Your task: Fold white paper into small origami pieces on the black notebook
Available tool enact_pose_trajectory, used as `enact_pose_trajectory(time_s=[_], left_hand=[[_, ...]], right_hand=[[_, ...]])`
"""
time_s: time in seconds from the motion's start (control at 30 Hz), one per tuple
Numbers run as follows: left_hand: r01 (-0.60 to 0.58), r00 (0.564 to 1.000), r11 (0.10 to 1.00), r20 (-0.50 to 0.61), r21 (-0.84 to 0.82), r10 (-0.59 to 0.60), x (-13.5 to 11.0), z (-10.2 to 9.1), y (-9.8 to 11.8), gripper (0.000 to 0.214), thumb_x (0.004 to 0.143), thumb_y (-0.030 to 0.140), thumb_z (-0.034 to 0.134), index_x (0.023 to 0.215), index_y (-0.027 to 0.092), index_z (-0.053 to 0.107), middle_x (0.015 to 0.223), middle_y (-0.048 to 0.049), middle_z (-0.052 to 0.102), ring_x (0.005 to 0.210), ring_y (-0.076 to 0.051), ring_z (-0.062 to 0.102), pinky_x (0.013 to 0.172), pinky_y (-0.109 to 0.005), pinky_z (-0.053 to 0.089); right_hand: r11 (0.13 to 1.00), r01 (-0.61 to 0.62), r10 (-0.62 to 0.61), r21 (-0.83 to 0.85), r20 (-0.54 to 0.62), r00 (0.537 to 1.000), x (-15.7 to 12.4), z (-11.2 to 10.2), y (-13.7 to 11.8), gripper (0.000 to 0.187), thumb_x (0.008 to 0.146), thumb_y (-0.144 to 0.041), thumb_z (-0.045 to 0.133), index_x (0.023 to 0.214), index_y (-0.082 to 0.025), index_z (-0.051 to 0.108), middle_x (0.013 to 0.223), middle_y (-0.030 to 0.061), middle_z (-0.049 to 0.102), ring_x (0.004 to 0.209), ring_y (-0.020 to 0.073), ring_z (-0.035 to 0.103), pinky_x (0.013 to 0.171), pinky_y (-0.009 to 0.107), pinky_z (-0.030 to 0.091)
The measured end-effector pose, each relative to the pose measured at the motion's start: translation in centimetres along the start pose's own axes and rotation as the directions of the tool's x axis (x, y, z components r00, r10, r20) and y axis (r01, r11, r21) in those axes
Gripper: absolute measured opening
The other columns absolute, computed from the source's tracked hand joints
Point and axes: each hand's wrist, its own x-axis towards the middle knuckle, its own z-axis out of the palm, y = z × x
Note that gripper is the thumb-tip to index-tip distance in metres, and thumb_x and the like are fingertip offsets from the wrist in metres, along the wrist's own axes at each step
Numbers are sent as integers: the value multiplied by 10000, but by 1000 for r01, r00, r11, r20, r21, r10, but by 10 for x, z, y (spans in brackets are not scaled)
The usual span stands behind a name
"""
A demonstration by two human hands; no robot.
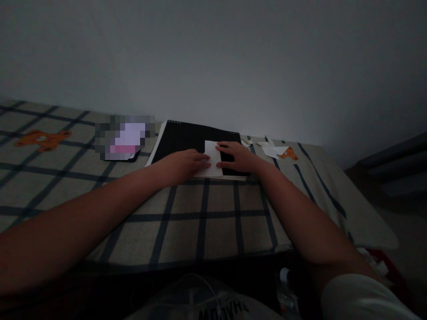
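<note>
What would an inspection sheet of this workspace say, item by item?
Surface: checked cloth with orange bear prints.
Job's things: white paper lying on a black pad.
Clutter: white paper scraps right of the pad; a blurred dark object left of it.
Hands: left hand and right hand both flat on the paper, fingers toward each other.
Cables: thin white cord near the lap, kind unclear.
Surroundings: plain grey wall, dim light.

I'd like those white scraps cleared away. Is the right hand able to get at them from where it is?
Probably yes. The right hand rests on the white paper, and the white scraps lie on the checked cloth just to its right, with nothing standing between them.
</note>
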Motion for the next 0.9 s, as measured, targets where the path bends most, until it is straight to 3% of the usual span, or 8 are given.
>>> enact_pose_trajectory(time_s=[0.17,0.33,0.53,0.7,0.9], left_hand=[[-6,1000,998,-8,-65,5,0,-2,1,410,950,145,440,1332,181,584,1394,-84,577,1143,-201,553,977,-320,416],[-5,1000,997,-6,-75,4,0,-2,0,405,944,143,453,1320,205,590,1391,-76,580,1157,-200,553,985,-323,409],[-7,1000,998,-1,-64,7,1,-2,0,407,956,152,437,1337,185,576,1403,-79,568,1153,-206,539,976,-318,415],[-6,1000,997,-4,-74,5,0,-1,0,406,953,140,434,1327,191,583,1399,-73,572,1151,-204,539,968,-322,421],[-17,1000,997,-7,-70,17,0,-2,0,419,951,164,438,1348,176,571,1408,-87,564,1144,-220,540,970,-340,433]], right_hand=[[1000,-1,1,-25,4,1000,0,-1,-1,728,835,-632,588,1416,-197,521,1492,139,460,1348,329,437,1118,505,359],[1000,14,-15,-11,-27,1000,4,4,6,468,948,-462,483,1351,-249,587,1462,87,508,1325,288,472,1107,505,373],[999,8,-10,-51,-37,999,6,7,9,438,950,-424,499,1332,-234,602,1450,91,519,1309,278,487,1097,485,392],[998,27,-28,-52,-14,1000,4,3,8,555,913,-512,543,1370,-198,566,1459,121,502,1324,287,475,1111,476,383],[1000,-14,16,-18,84,996,0,-4,3,922,717,-694,675,1471,-219,441,1550,132,379,1409,346,366,1160,522,310]])
